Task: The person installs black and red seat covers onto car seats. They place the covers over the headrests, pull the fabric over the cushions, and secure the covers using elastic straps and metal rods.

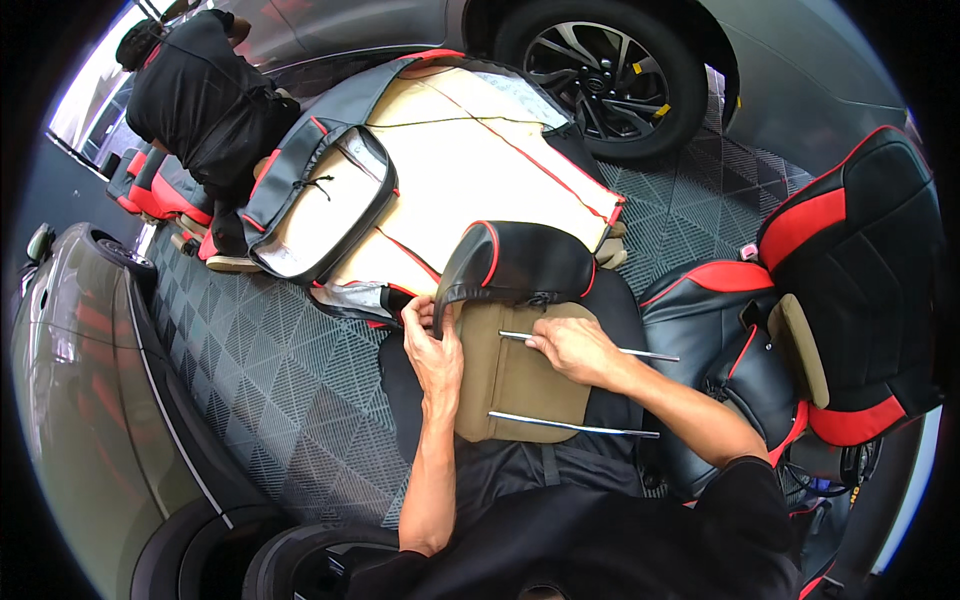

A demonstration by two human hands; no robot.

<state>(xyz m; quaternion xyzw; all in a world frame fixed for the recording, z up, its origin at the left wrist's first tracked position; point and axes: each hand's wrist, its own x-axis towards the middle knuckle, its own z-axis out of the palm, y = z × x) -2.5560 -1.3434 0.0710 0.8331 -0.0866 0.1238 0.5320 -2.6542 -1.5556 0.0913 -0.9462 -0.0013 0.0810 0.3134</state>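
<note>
A brown fabric headrest with two metal posts lies across my lap. Its lower post shows bare along its length, and the upper one passes under my right hand, which is closed around it. Just beyond the headrest is a black headrest cover with red piping, its edge touching the headrest's far side. At that cover's left end, my left hand pinches the edge between thumb and fingers. The cover's inside is hidden from here.
A large seat cover with cream backing lies spread out ahead. At right stands a black-and-red car seat with another brown headrest against it. One person bends at upper left. Cars flank the tiled floor, one showing its wheel.
</note>
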